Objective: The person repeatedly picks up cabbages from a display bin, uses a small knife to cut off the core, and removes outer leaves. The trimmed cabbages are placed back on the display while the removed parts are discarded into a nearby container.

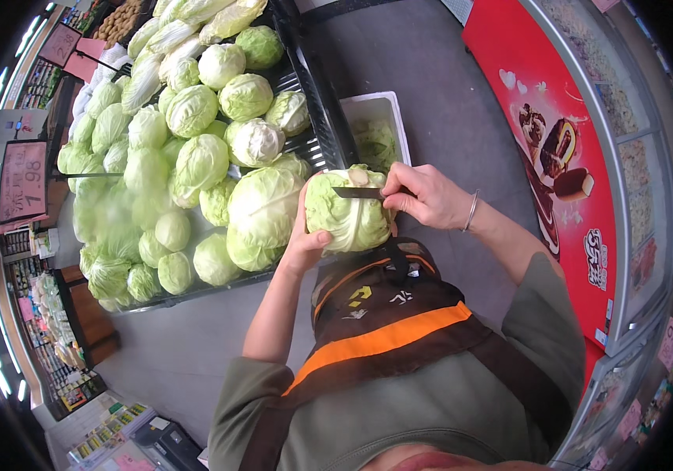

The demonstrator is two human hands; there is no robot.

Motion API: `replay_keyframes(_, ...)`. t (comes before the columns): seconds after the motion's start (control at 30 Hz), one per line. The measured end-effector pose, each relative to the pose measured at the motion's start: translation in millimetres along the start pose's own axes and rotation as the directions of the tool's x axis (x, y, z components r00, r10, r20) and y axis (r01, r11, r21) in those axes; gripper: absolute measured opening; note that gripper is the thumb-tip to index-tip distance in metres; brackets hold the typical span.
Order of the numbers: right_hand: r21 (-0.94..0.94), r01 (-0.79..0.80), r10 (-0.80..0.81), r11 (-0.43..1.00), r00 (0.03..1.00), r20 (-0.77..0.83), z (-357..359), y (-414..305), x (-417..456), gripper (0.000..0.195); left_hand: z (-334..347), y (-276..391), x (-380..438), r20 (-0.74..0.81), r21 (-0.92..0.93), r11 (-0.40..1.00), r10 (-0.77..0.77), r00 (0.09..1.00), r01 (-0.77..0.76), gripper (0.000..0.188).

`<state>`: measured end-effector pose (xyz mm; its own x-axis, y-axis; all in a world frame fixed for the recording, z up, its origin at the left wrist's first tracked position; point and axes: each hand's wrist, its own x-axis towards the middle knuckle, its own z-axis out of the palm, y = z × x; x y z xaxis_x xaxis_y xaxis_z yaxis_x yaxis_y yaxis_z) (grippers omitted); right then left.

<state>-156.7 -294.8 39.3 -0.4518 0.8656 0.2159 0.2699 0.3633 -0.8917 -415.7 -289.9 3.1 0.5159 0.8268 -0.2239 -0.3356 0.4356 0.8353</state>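
Observation:
A green cabbage [348, 221] rests in my left hand [304, 241], which grips its left side with the thumb in front. My right hand [424, 197] is closed on the handle of a small knife [358, 192]. The blade points left and lies across the upper part of the cabbage, just below the pale cut stem. Whether its edge is in the leaves cannot be told. Directly left of my left hand, a large pale cabbage [265, 203] sits at the edge of the display among several others.
Round and long cabbages fill a black display stand [324, 88]. A white foam box [398, 118] with loose green leaves stands on the floor beside it. On the right is a red chest freezer [548, 147]. Price signs [22, 179] stand at the left.

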Motion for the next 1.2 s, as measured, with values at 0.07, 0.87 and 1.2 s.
replay_keyframes(0.07, 0.063, -0.048, 0.049, 0.997, 0.999, -0.014, -1, -1, 1, 0.019, 0, -1, 3, 0.013, 0.024, 0.999, -0.021, 1.000, 0.021, 0.116)
replay_keyframes(0.87, 0.322, -0.502, 0.540, 0.803, 0.841, -0.037, 4, 187, 2, 0.018, -11, 30, 10, -0.084, 0.109, 0.993, 0.049, 0.995, -0.039, 0.128)
replay_keyframes(1.2, 0.477, -0.554, 0.676, 0.682, 0.727, -0.123, 1, 152, -3, 0.031, -38, 92, -124, -0.455, 0.143, 0.906, 0.417, 0.787, -0.397, 0.131)
